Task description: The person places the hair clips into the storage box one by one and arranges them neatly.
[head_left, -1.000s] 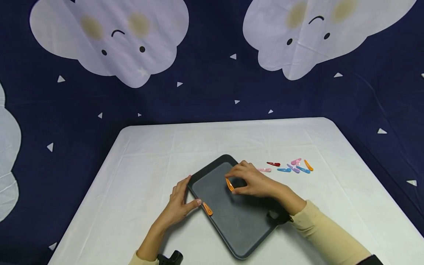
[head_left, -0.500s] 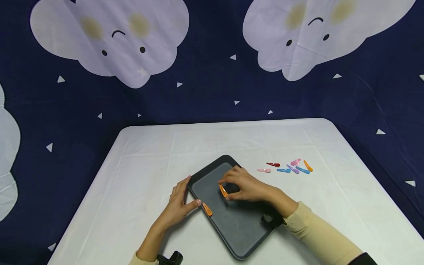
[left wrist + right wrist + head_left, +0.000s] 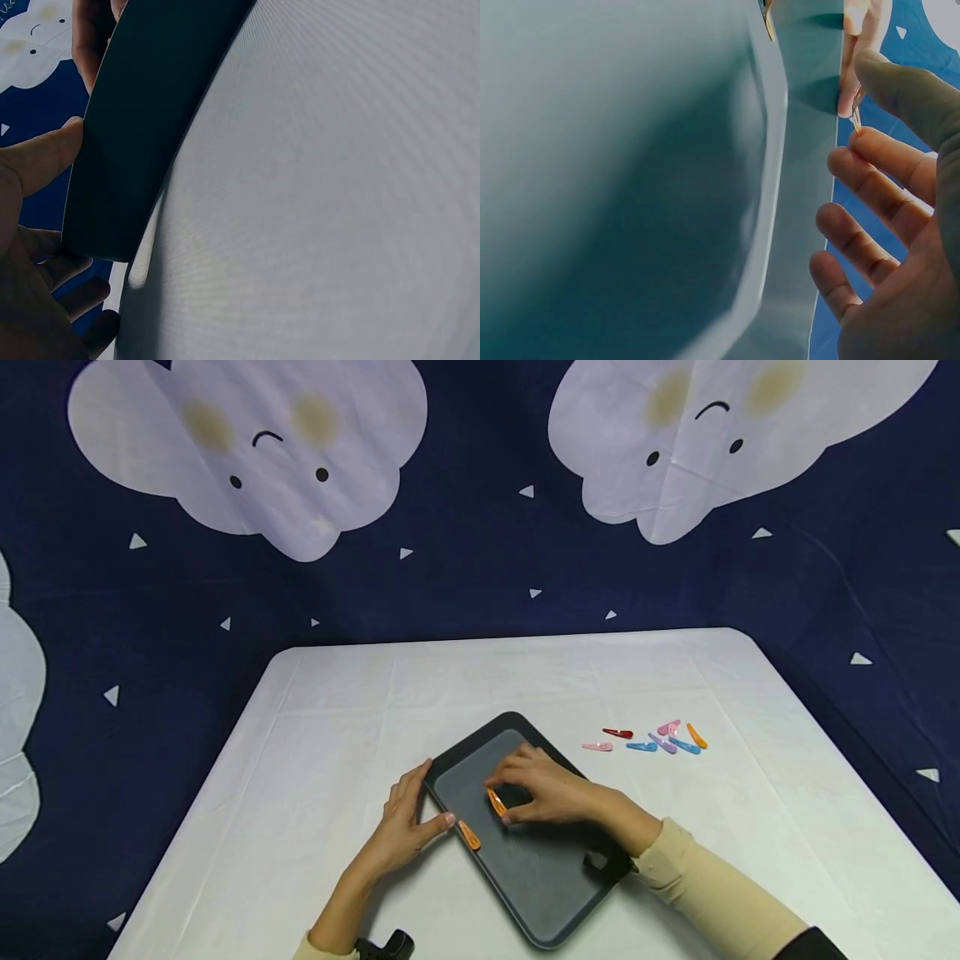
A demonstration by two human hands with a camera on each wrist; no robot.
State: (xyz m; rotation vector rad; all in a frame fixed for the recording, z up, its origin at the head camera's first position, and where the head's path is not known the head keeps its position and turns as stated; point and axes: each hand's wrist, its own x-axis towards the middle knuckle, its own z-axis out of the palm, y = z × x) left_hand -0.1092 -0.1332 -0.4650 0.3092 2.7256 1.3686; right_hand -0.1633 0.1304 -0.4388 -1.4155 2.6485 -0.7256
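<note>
Right hand is pinching an orange snap hair clip between thumb and index finger, so that grip's pretty much closed, while its other fingers are hanging loosely spread. It's holding the clip over a dark grey baking tray that's sitting between the two hands at a slant. Left hand isn't gripping anything; it's staying fairly open, with thumb and fingers resting against the tray's edge around the corner nearest it. A second orange clip is lying inside the tray, just beside the left thumb tip. Beyond the right hand and off to its right, a bunch of loose clips is lying on the white tabletop: a dark red clip, a purple clip, another orange clip, plus some pink and blue ones.
</note>
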